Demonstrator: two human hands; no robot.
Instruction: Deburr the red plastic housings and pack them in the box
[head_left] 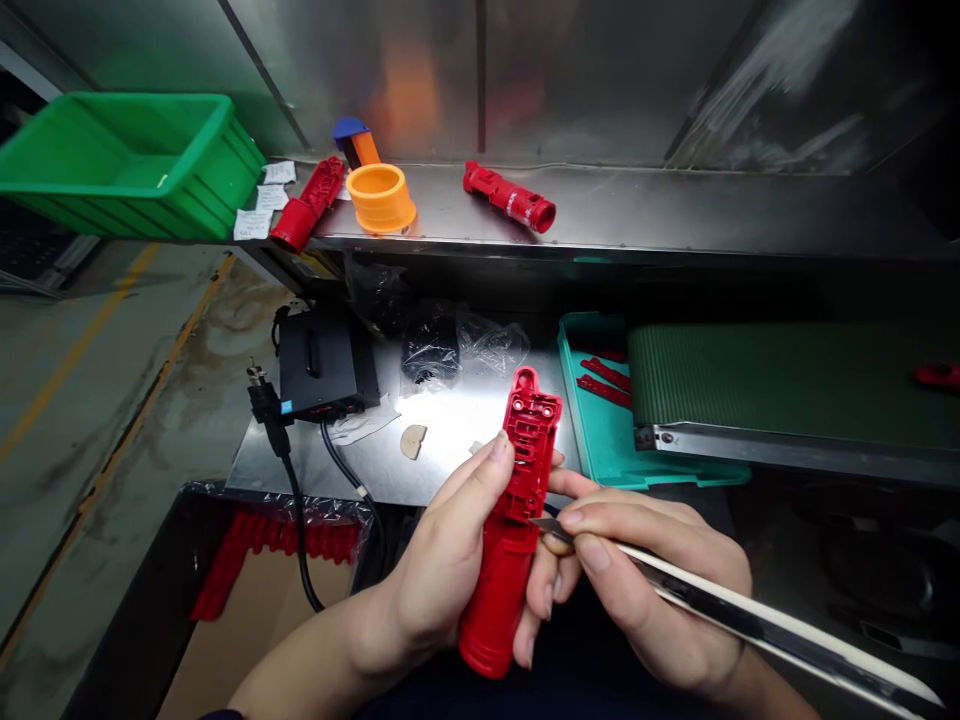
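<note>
A red plastic housing [501,570] stands nearly upright at the centre, its open, ribbed side facing the camera. My left hand [450,545] is wrapped round it from the left, the thumb on its edge and fingertips showing on the far side. In my right hand [660,580] is a slim knife [750,612] with a pale and black handle, pinched near the blade. The blade's tip touches or nearly touches the housing's right edge, just below the ribbed part.
Red parts lie in a teal tray [589,440] beside a green ribbed belt [750,385]. A black box [326,360] with a cable is left. The shelf holds a green bin [187,190], orange ring [381,200] and red housings [510,197]. Lower left, a carton [255,640] holds several red parts.
</note>
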